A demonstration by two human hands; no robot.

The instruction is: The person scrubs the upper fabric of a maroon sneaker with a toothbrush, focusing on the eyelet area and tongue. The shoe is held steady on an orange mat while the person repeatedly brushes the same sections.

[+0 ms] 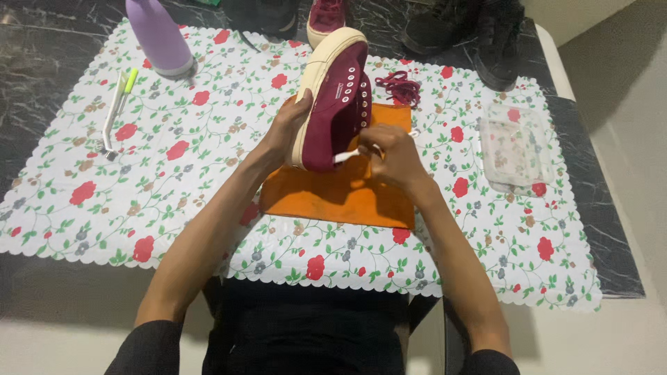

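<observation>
In front of me is a dark marbled table, mostly covered by a white floral cloth with red roses. On the cloth lie an orange mat at the middle, a lilac bottle far left, a brush on the left, maroon laces beyond the mat, and a clear tray right. Dark shoes stand along the far edge.
</observation>
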